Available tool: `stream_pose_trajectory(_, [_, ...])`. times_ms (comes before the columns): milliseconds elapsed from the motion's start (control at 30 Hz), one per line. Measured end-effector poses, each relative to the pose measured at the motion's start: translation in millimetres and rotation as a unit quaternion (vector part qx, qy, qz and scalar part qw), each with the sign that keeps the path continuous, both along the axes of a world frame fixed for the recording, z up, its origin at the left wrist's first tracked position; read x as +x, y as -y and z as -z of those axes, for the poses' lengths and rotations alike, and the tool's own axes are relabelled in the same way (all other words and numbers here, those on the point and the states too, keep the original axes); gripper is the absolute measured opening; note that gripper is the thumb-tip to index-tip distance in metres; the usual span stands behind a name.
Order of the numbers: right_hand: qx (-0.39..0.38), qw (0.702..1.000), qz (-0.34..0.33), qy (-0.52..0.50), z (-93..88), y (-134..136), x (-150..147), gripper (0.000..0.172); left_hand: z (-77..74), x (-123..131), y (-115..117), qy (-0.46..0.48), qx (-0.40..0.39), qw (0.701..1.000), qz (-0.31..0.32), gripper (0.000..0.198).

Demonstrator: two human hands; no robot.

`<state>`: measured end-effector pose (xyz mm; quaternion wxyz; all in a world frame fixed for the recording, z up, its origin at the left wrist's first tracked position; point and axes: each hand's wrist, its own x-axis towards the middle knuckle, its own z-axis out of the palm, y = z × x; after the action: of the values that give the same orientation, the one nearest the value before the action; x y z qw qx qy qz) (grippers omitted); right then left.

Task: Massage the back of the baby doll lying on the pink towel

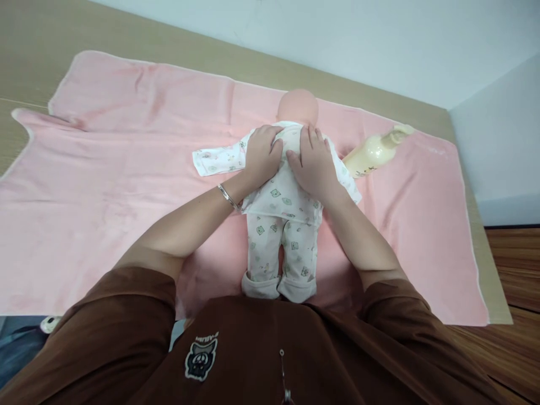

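Note:
A baby doll [297, 106] lies face down, its bald head pointing away from me. It wears a white printed top [282, 197] and matching trousers [262, 247] with turned-up cuffs. Flat on the left of its upper back rests my left hand [262, 154], fingers stretched out. My right hand [314, 163] lies on the right side of the back with its fingers somewhat spread. Between the two thumbs a strip of the top shows. One sleeve of the top [219, 160] extends out to the left; the other hangs down beside my right wrist.
A pink blanket [126, 169] covers most of the wooden table [169, 34], with a folded, wrinkled edge at the left. A cream pump bottle [371, 154] lies tilted on the blanket, right of the doll. Behind the table stands a pale wall [337, 39].

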<state>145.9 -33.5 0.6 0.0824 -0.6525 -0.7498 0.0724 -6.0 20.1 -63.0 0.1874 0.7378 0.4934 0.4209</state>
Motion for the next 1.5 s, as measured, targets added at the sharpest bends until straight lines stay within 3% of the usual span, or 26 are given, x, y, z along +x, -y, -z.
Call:
stream_pose_trajectory(133, [0.027, 0.997, -0.054, 0.039, 0.6, 38.1, -23.1, 0.074, 3.2, -0.9, -1.7, 0.005, -0.005, 1.000, -0.010, 0.036])
stream_pose_trajectory(200, [0.035, 0.995, -0.080, 0.040, 1.2, 44.2, -28.6, 0.074, 6.7, -0.9, -4.5, 0.000, -0.010, 1.000, -0.011, 0.039])
stream_pose_trajectory(333, [0.009, 0.997, -0.077, 0.008, 0.5, 18.1, -15.5, 0.069, 8.4, -0.3, -6.4, 0.001, -0.002, 1.000, -0.003, 0.049])
stream_pose_trajectory(500, [-0.008, 1.000, -0.005, -0.013, 5.5, -17.0, 10.6, 0.071, 1.6, -0.3, -1.6, 0.003, 0.000, 1.000, 0.002, 0.040])
stream_pose_trajectory(633, [0.021, 0.999, -0.027, -0.008, 9.8, -0.5, 6.6, 0.074, 0.0, -0.7, -0.2, 0.007, 0.003, 1.000, -0.004, 0.037])
stream_pose_trajectory(833, [0.020, 0.997, -0.079, 0.009, 2.2, 25.0, -13.4, 0.069, 3.2, -2.3, -0.7, -0.002, -0.010, 1.000, -0.012, 0.032])
stream_pose_trajectory(1000, [0.004, 0.996, -0.091, -0.012, 1.3, 14.3, -7.3, 0.068, 5.9, -3.4, -2.9, 0.009, -0.009, 1.000, -0.005, 0.042])
stream_pose_trajectory(1233, [-0.002, 0.999, -0.054, 0.001, 4.3, -0.1, -2.9, 0.070, 13.1, -3.1, -10.3, 0.006, -0.001, 1.000, 0.001, 0.045])
stream_pose_trajectory(1400, [0.020, 0.999, 0.007, -0.033, 21.4, -26.5, 18.6, 0.079, 22.7, -0.9, -19.6, 0.003, 0.006, 1.000, -0.001, 0.044])
stream_pose_trajectory(1500, [0.034, 0.997, 0.010, -0.073, 31.3, -37.7, 30.9, 0.082, 16.3, 1.8, -13.6, -0.026, 0.000, 1.000, -0.006, 0.043])
